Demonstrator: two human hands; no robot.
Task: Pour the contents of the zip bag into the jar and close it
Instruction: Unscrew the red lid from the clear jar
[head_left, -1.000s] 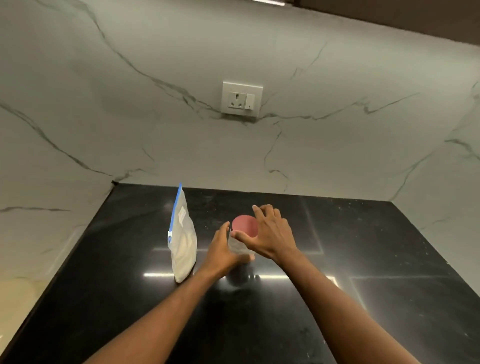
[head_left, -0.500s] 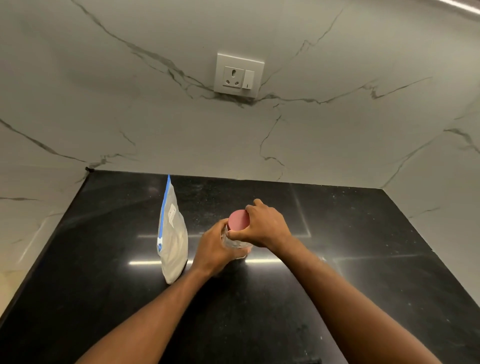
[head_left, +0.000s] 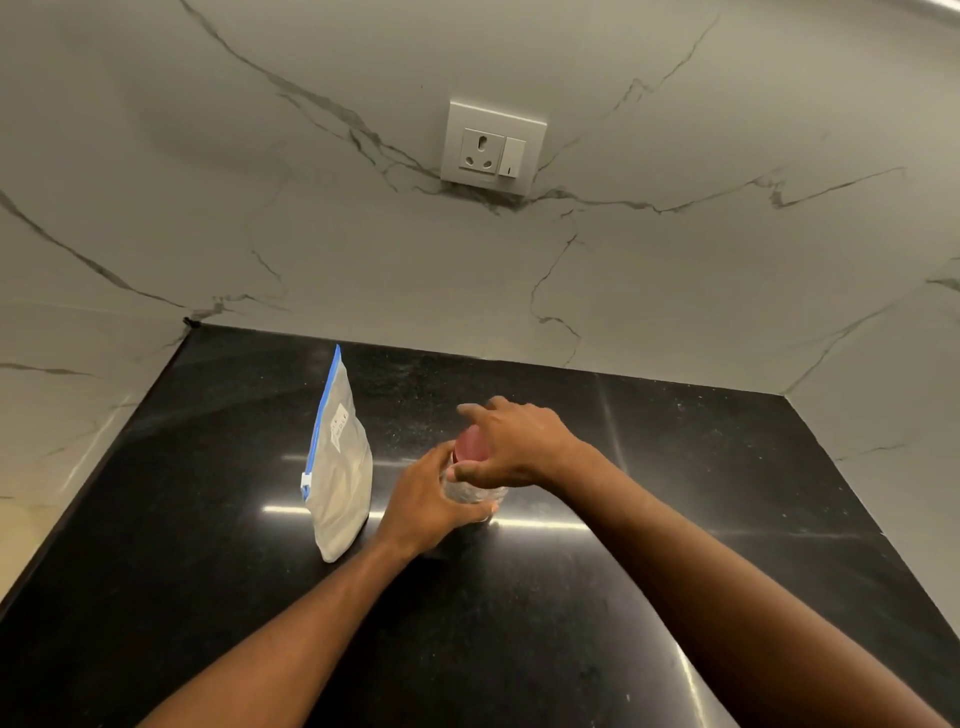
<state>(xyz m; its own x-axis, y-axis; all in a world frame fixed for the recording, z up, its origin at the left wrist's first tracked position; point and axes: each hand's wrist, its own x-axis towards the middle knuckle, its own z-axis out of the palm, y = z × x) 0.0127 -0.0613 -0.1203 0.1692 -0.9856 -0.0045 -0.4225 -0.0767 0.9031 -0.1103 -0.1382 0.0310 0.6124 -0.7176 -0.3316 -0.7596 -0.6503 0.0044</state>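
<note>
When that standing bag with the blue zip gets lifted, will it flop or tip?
The clear plastic zip bag with pale powder stands narrow and tall, so it probably tips easily. Its thin walls bulge low, so likely floppy, bottom-heavy.

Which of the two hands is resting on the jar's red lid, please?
The right hand covers the red lid from above; the left hand instead wraps the clear jar lower down.

Black counter, wall socket
</note>
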